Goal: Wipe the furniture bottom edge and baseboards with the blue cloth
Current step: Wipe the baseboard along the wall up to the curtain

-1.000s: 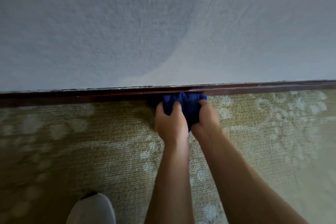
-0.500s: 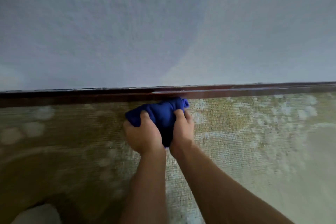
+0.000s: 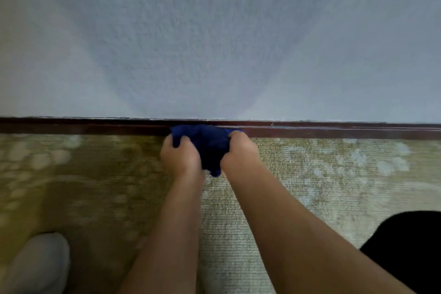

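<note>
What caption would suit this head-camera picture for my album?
Left hand and right hand grip a bunched dark blue cloth against the dark brown wooden baseboard.

Both bare arms reach up from the bottom of the frame toward the middle. The left hand (image 3: 182, 159) sits just left of the middle, with its fingers curled in a tight grip on a bunched blue cloth (image 3: 206, 143). The right hand (image 3: 239, 154) is close beside it, fingers curled on the same cloth. The two arms spread apart lower down.
</note>
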Action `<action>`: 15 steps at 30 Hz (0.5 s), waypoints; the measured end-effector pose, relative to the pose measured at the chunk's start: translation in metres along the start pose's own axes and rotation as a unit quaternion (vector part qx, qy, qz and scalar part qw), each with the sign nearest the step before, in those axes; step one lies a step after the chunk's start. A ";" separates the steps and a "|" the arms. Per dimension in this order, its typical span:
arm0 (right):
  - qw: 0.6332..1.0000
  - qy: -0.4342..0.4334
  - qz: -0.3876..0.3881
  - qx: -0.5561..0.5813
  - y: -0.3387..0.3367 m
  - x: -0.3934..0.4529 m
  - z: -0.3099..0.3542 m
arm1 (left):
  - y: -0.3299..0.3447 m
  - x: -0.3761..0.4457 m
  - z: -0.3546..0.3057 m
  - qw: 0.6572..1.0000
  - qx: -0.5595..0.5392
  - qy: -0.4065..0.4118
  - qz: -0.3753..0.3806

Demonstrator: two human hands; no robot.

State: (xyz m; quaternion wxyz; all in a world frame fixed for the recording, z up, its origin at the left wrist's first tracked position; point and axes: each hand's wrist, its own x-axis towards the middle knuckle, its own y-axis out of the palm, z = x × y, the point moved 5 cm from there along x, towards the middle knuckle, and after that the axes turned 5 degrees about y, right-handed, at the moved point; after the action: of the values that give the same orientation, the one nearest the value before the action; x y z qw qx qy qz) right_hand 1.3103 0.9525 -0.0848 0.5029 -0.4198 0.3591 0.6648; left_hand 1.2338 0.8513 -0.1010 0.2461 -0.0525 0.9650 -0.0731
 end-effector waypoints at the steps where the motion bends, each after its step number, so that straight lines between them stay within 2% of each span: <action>1: 1.000 -0.022 -0.015 0.013 -0.005 0.001 0.004 | 0.012 -0.014 0.001 0.999 0.012 0.009 0.050; 3: 0.992 -0.077 -0.088 0.053 -0.024 0.001 0.013 | 0.024 -0.036 0.010 0.991 0.019 -0.024 0.130; 4: 0.987 -0.098 -0.111 0.055 -0.029 0.000 0.019 | 0.023 -0.037 0.014 0.988 0.011 -0.060 0.141; 5: 0.988 -0.106 -0.105 0.039 -0.029 -0.001 0.022 | 0.016 -0.038 0.014 0.986 -0.006 -0.101 0.130; 7: 0.996 -0.080 -0.042 -0.024 -0.019 -0.005 0.018 | -0.004 -0.031 0.011 0.984 -0.033 -0.156 0.079; 9: 0.996 -0.024 0.016 -0.089 -0.012 -0.009 0.003 | -0.029 -0.023 0.001 0.991 -0.002 -0.134 -0.019; 11: 0.991 0.037 0.052 -0.120 -0.008 -0.014 -0.006 | -0.042 -0.019 -0.016 0.991 0.022 -0.051 -0.123; 13: 0.987 0.053 0.078 -0.128 0.001 -0.016 -0.011 | -0.038 -0.014 -0.030 0.990 0.044 0.015 -0.133; 15: 0.986 0.012 0.076 -0.147 0.010 -0.013 -0.011 | -0.023 -0.005 -0.037 0.989 0.087 0.058 -0.100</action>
State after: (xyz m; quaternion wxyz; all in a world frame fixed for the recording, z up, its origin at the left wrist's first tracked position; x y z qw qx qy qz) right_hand 1.3046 0.9353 -0.0766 0.3795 -0.4686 0.2943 0.7414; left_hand 1.2216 0.8339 -0.0628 0.1846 -0.1229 0.9575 -0.1845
